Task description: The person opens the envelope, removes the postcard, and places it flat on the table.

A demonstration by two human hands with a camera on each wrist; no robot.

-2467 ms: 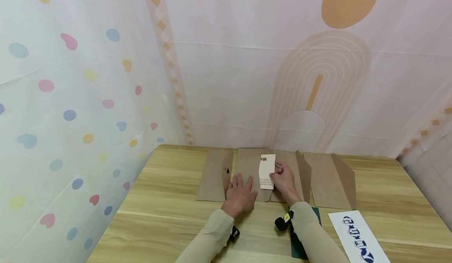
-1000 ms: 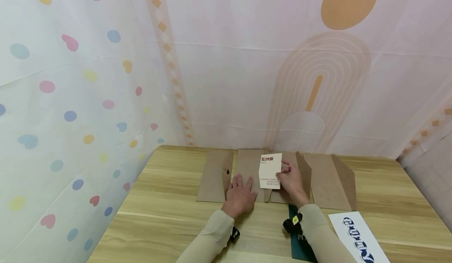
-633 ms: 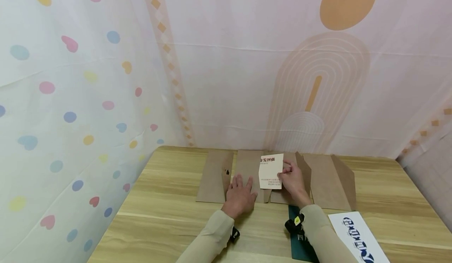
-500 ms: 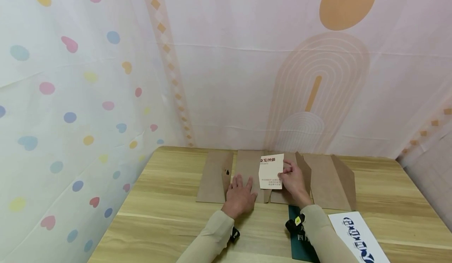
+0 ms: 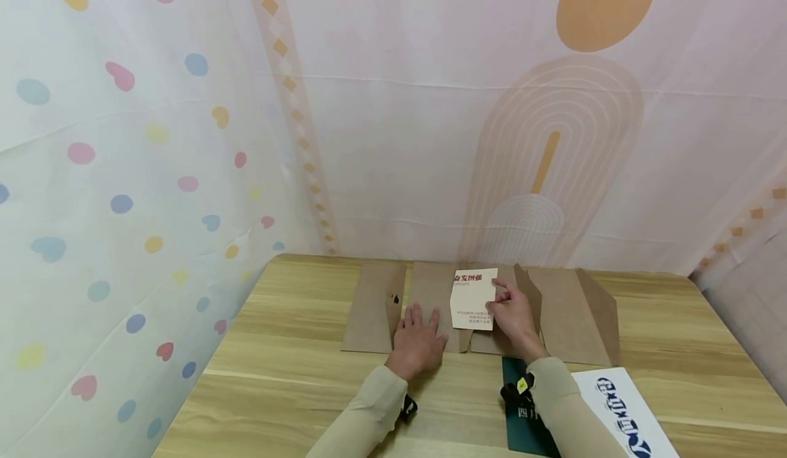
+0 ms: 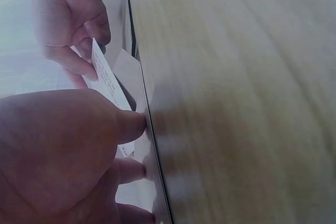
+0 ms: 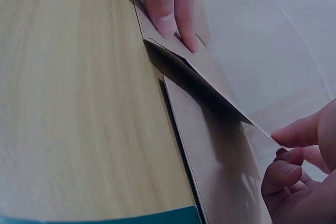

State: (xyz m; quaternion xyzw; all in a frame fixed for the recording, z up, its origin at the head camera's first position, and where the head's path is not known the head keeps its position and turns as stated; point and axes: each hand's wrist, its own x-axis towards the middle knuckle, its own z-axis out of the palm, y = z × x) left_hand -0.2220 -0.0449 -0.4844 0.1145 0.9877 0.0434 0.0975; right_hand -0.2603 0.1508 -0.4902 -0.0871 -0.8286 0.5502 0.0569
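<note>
With spread, straight fingers, my left hand [image 5: 418,342] presses on a brown kraft paper envelope [image 5: 430,284] at the back of the table. A cream card [image 5: 473,301] with dark red lettering sticks out of the envelope's right-hand opening; its left end is hidden inside. My right hand [image 5: 513,316] pinches the card's right edge between thumb and fingers. In the right wrist view, the pinched edge of the card [image 7: 265,134] is tilted up from the envelopes. The left wrist view shows my left fingertips [image 6: 134,127] down on the brown paper.
Another kraft envelope [image 5: 367,307] lies left of the left hand. Two more, a nearer envelope [image 5: 492,344] and a farther envelope [image 5: 568,314], lie to the right. A dark green card [image 5: 522,430] is partly under the right forearm, beside a white printed card [image 5: 624,403].
The right hand has moved rightward with the cream card, sliding more of it out of the envelope, so more lettering shows. The left hand has stayed in place.
</note>
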